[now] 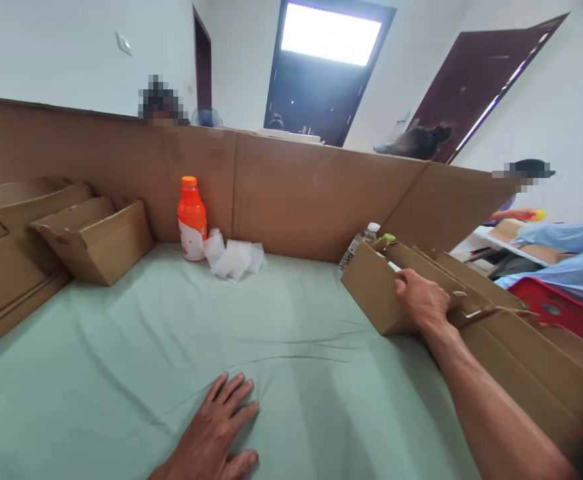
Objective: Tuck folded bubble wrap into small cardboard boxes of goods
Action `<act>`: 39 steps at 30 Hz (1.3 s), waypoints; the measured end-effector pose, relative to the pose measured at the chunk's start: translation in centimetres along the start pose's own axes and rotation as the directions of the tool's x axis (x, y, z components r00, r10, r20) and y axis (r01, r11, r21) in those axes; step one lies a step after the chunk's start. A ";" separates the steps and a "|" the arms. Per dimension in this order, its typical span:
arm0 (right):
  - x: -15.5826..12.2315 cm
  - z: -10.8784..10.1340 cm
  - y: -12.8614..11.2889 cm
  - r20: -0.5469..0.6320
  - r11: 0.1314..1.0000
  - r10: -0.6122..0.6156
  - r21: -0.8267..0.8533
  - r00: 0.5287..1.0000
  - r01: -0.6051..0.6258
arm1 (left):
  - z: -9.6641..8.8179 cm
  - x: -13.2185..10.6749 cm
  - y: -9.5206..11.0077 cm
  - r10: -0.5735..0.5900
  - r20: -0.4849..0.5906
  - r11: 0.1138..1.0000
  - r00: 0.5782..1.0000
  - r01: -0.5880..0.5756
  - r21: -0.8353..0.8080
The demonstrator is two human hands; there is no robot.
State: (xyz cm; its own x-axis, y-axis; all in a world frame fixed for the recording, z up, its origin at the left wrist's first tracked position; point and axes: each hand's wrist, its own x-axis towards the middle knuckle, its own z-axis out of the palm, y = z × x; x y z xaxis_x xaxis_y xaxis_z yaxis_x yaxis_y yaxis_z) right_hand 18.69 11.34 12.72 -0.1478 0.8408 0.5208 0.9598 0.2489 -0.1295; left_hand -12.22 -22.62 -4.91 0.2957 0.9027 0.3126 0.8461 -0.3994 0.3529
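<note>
My left hand (217,430) lies flat on the pale green cloth (291,313), palm down with the fingers apart and nothing in it. On the right, my right hand (424,297) is closed at the rim of a small open cardboard box (374,290). A small white piece (394,267) shows by its fingertips, at the box opening. What those fingers grip is hidden, and I cannot make out the box's contents. Just behind this box stand a clear bottle with a white cap (358,247) and a bright green thing (387,238).
A tall cardboard wall (296,193) closes off the back. An orange bottle (191,217) stands before it, beside crumpled translucent plastic (236,259). Another small box (104,243) and larger cardboard line the left. A red crate (556,307) and people are beyond the wall.
</note>
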 end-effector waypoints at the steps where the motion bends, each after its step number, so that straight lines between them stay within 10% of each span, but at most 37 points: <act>1: -0.5 -0.3 -0.4 0.024 1.000 0.000 -0.023 1.000 0.001 | 0.1 -0.1 -0.1 -0.010 -0.019 1.000 1.000 0.009 -0.015; 6: -6.7 -2.5 -3.1 0.124 0.992 -0.119 -0.026 0.985 0.123 | 1.3 -1.2 -1.1 -0.263 -0.220 0.955 0.939 0.221 -0.198; 12: -16.0 -8.6 -7.1 0.000 0.745 -0.520 0.488 0.854 0.454 | 0.1 -3.0 -1.4 -0.572 -0.334 0.791 0.750 0.395 -0.468; 15: -18.4 -10.0 -7.6 -0.160 0.692 -0.371 0.610 0.915 0.388 | -0.7 -4.5 -0.4 -0.618 -0.302 0.747 0.726 0.422 -0.514; 19: -20.7 -6.9 -6.9 0.083 0.636 -0.004 0.769 0.997 -0.062 | -1.0 -6.6 0.6 -0.648 -0.267 0.711 0.713 0.441 -0.547; 24: -25.0 -0.1 -7.4 0.504 0.431 -0.008 0.781 0.864 -0.452 | -1.1 -7.2 0.9 -0.655 -0.298 0.714 0.695 0.438 -0.547; 29: -27.0 2.5 -10.7 0.552 0.351 0.095 0.760 0.828 -0.547 | -3.1 -5.2 -0.8 -0.748 -0.242 0.587 0.618 0.447 -0.675; 35: -24.7 2.8 -17.5 0.591 0.149 -0.263 0.806 0.763 -0.573 | -6.7 -3.3 -7.1 -0.857 -0.150 0.378 0.493 0.404 -0.833; 39: -23.0 4.2 -18.9 0.582 0.177 -0.326 0.812 0.745 -0.556 | -6.5 -3.3 -8.2 -0.894 -0.204 0.336 0.399 0.298 -0.893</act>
State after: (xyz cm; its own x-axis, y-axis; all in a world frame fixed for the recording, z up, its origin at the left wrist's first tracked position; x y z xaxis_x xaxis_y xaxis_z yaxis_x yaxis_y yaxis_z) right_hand 2.92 -10.68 -0.39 -0.5616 0.8252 -0.0603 0.0584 -0.0332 -0.9977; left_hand -23.05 -23.38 -3.08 -0.7290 0.6844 -0.0114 -0.0235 -0.0085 0.9997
